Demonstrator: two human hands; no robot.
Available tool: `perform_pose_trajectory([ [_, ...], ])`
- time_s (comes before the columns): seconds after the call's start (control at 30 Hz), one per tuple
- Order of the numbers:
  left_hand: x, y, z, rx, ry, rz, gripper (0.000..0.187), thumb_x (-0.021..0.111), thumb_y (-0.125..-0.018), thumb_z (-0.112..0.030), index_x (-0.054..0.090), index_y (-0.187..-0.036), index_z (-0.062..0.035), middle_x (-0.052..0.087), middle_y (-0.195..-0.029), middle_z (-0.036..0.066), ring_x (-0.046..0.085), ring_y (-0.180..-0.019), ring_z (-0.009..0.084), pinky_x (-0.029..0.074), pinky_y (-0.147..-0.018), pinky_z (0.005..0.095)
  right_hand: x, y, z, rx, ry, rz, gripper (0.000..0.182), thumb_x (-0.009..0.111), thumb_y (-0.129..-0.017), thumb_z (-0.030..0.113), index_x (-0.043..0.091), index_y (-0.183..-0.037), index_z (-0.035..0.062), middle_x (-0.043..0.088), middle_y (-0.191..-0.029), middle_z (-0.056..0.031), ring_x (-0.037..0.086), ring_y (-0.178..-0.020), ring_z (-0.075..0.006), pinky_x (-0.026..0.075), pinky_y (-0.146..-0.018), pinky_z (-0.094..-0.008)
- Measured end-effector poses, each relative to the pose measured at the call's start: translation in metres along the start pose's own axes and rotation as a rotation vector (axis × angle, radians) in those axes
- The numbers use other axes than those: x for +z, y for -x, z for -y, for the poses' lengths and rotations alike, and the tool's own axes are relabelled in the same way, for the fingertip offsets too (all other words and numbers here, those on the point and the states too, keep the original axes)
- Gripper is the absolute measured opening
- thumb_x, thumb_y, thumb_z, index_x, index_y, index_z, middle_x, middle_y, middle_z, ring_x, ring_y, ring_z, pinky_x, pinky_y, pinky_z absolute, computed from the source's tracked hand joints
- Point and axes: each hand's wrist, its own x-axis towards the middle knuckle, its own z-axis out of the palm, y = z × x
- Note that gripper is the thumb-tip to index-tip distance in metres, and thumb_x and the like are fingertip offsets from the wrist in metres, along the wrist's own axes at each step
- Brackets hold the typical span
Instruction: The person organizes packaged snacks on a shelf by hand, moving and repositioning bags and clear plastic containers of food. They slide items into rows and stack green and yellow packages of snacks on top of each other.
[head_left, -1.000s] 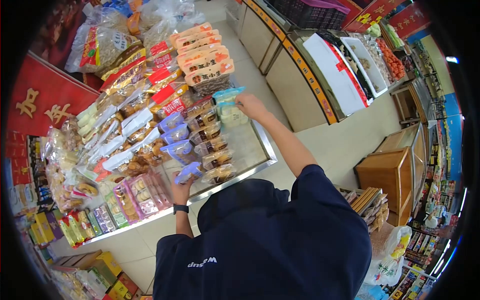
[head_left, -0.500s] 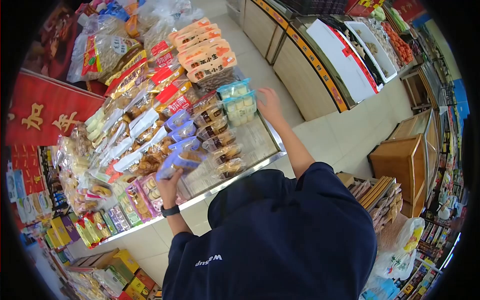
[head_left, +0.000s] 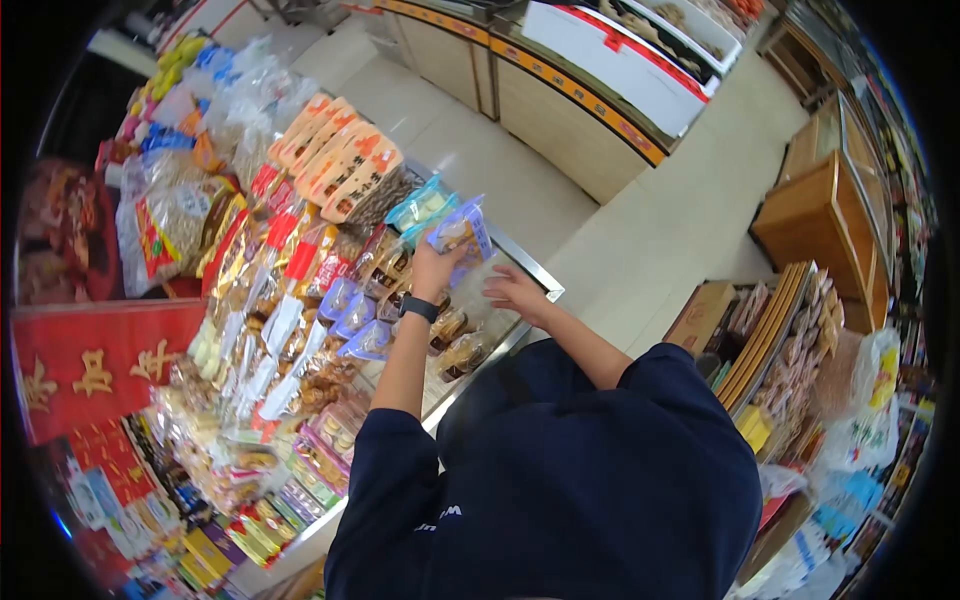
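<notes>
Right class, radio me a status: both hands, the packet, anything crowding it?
Left hand gripping a blue-edged snack packet, lifted over the display table. Right hand open, empty, just beside. Teal packets close behind; rows of bagged snacks alongside.

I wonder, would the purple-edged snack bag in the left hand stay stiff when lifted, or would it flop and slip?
The snack bag looks like thin clear film around loose pieces, so it probably flexes and sags. The left hand holds it up alone, so it seems light. Its glossy film may be somewhat slippery.

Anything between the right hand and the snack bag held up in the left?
Nothing: head view shows only bare steel tabletop behind the gap between right hand and snack bag.
</notes>
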Motion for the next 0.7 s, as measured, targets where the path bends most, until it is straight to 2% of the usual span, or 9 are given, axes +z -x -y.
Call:
perform_pose_trajectory([
  [0.03, 0.004, -0.005, 0.011, -0.09, 0.072, 0.036, 0.059, 0.083, -0.081, -0.016, 0.057, -0.13, 0.0034, 0.072, -0.11, 0.015, 0.071, -0.097, 0.0229, 0.055, -0.086, 0.0361, 0.008, 0.0, -0.003, 0.069, -0.123, 0.027, 0.073, 0.073, -0.094, 0.027, 0.035, -0.152, 0.0068, 0.052, -0.145, -0.0143, 0.059, -0.127, -0.0303, 0.049, -0.104, -0.0448],
  [0.13, 0.005, -0.014, 0.035, -0.064, -0.304, 0.051, 0.062, 0.083, -0.079, -0.018, 0.055, -0.131, 0.0038, 0.071, -0.112, 0.021, 0.07, -0.102, 0.0295, 0.055, -0.088, 0.0386, 0.023, -0.015, -0.005, 0.091, -0.369, 0.038, 0.084, 0.076, -0.092, 0.035, 0.029, -0.156, 0.0099, 0.033, -0.159, -0.0175, 0.047, -0.139, -0.0358, 0.045, -0.109, -0.053],
  [0.17, 0.002, -0.014, 0.042, -0.054, -0.383, 0.038, 0.062, 0.083, -0.079, -0.018, 0.056, -0.13, 0.0037, 0.07, -0.114, 0.022, 0.07, -0.104, 0.0319, 0.055, -0.089, 0.0396, 0.027, -0.022, -0.004, 0.104, -0.412, 0.016, 0.086, 0.077, -0.091, 0.036, 0.028, -0.157, 0.0114, 0.031, -0.16, -0.0168, 0.044, -0.14, -0.0369, 0.043, -0.109, -0.0558],
  [0.23, 0.005, -0.001, 0.004, -0.027, -0.538, 0.005, 0.061, 0.082, -0.078, -0.02, 0.056, -0.129, 0.0035, 0.069, -0.116, 0.024, 0.068, -0.108, 0.0368, 0.054, -0.091, 0.0417, 0.025, -0.051, -0.015, 0.127, -0.489, -0.023, 0.09, 0.079, -0.089, 0.037, 0.026, -0.158, 0.0144, 0.026, -0.162, -0.0155, 0.038, -0.144, -0.0391, 0.04, -0.109, -0.0614],
  [0.33, 0.002, -0.002, -0.019, 0.271, -0.868, -0.161, 0.057, 0.079, -0.08, -0.022, 0.058, -0.127, 0.0028, 0.066, -0.121, 0.025, 0.064, -0.11, 0.0421, 0.053, -0.095, 0.0448, 0.029, -0.07, -0.018, 0.144, -0.511, 0.016, 0.084, 0.08, -0.088, 0.038, 0.03, -0.152, 0.0164, 0.032, -0.157, -0.0127, 0.041, -0.141, -0.0378, 0.039, -0.107, -0.0645],
  [0.43, -0.013, -0.024, -0.034, 0.478, -0.883, -0.192, 0.051, 0.075, -0.083, -0.024, 0.061, -0.125, 0.0004, 0.065, -0.123, 0.024, 0.063, -0.11, 0.0423, 0.051, -0.096, 0.0474, 0.038, -0.076, -0.012, 0.129, -0.488, -0.04, 0.078, 0.08, -0.088, 0.035, 0.031, -0.144, 0.015, 0.044, -0.143, -0.0106, 0.047, -0.134, -0.0337, 0.043, -0.101, -0.0613],
  [0.53, -0.022, -0.042, -0.026, 0.414, -0.904, -0.125, 0.042, 0.072, -0.085, -0.025, 0.064, -0.12, -0.0038, 0.067, -0.121, 0.021, 0.063, -0.109, 0.0408, 0.051, -0.095, 0.0477, 0.046, -0.08, -0.002, 0.021, -0.43, -0.044, 0.104, 0.084, -0.083, 0.036, 0.013, -0.156, 0.0125, 0.029, -0.16, -0.0161, 0.034, -0.145, -0.0371, 0.039, -0.103, -0.0632],
  [0.63, -0.027, -0.043, -0.023, 0.259, -1.005, -0.001, 0.037, 0.073, -0.084, -0.026, 0.067, -0.115, -0.0069, 0.069, -0.118, 0.016, 0.063, -0.11, 0.0392, 0.05, -0.094, 0.0485, 0.056, -0.086, 0.002, -0.052, -0.488, -0.159, 0.097, 0.084, -0.083, 0.034, 0.019, -0.151, 0.0121, 0.043, -0.149, -0.0141, 0.046, -0.136, -0.0336, 0.043, -0.097, -0.061],
  [0.7, -0.023, -0.039, -0.022, 0.26, -0.97, 0.024, 0.036, 0.074, -0.083, -0.027, 0.068, -0.113, -0.0077, 0.07, -0.117, 0.014, 0.063, -0.111, 0.0376, 0.051, -0.093, 0.0477, 0.061, -0.087, 0.002, -0.015, -0.432, -0.275, 0.09, 0.085, -0.082, 0.033, 0.026, -0.147, 0.012, 0.049, -0.142, -0.0129, 0.051, -0.129, -0.0308, 0.045, -0.093, -0.0586],
])
